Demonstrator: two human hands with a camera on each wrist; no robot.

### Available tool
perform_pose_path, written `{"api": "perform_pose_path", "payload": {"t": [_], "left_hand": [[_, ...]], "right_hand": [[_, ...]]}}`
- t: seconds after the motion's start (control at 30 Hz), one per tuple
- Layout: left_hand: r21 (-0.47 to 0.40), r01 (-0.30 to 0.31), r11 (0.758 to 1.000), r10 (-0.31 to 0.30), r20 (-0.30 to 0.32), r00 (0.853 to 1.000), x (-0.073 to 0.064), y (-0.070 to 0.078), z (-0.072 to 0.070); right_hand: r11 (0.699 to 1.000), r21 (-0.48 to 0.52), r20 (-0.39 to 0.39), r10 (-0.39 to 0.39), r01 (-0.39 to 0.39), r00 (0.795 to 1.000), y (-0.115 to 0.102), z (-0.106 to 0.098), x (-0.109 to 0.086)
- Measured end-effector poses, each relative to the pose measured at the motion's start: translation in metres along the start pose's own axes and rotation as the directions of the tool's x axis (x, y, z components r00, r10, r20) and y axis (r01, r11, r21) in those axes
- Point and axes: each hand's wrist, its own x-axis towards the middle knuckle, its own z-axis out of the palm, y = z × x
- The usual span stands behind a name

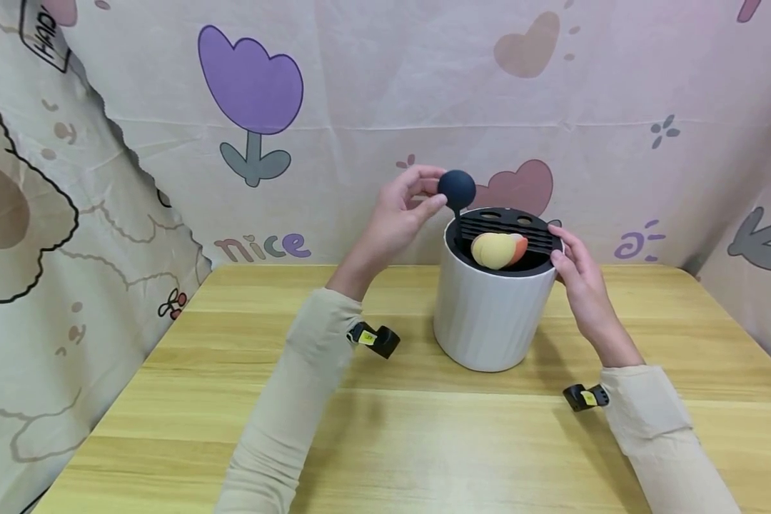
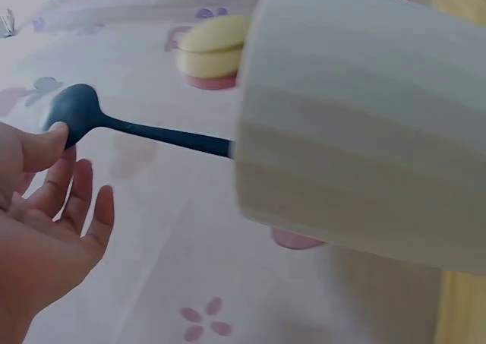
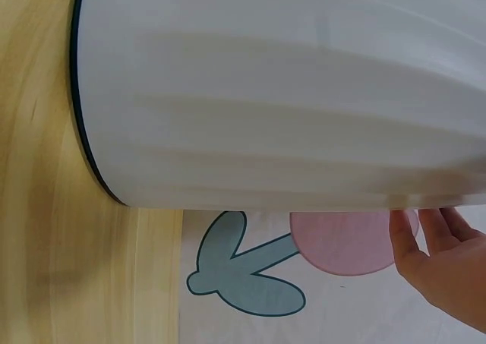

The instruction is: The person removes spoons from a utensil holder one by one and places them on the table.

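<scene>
A white ribbed utensil holder with a black slotted insert stands upright on the table. My left hand pinches the round bowl of a dark spoon between thumb and fingers. The spoon's handle points down into the holder at its left side, its lower end hidden inside. My right hand grips the holder's right rim, thumb in front and fingers behind; its fingers touch the wall in the right wrist view. Rounded yellow and orange-red pieces stick up from the front opening.
The holder stands on a light wooden table near its back edge. Close behind hangs a printed cloth with flowers and hearts, which also covers the left and right sides. A black wrist camera sits on the left sleeve, another on the right.
</scene>
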Motion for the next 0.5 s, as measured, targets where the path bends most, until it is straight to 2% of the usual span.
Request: {"api": "perform_pose_path", "payload": {"t": [0.13,0.27,0.5], "left_hand": [[-0.021,-0.071,0.997,0.069,-0.067,0.995,-0.001,0.015,-0.006],[-0.061,-0.133,0.989,0.127,-0.104,0.986,-0.006,0.031,-0.012],[-0.076,-0.214,0.974,0.205,-0.118,0.972,-0.018,0.052,-0.026]], "right_hand": [[1.000,-0.005,-0.001,0.002,-0.002,1.000,0.000,0.000,0.000],[1.000,-0.004,0.003,0.003,-0.003,1.000,0.000,0.000,0.000],[1.000,-0.004,0.006,-0.001,0.001,1.000,0.001,0.000,0.000]]}}
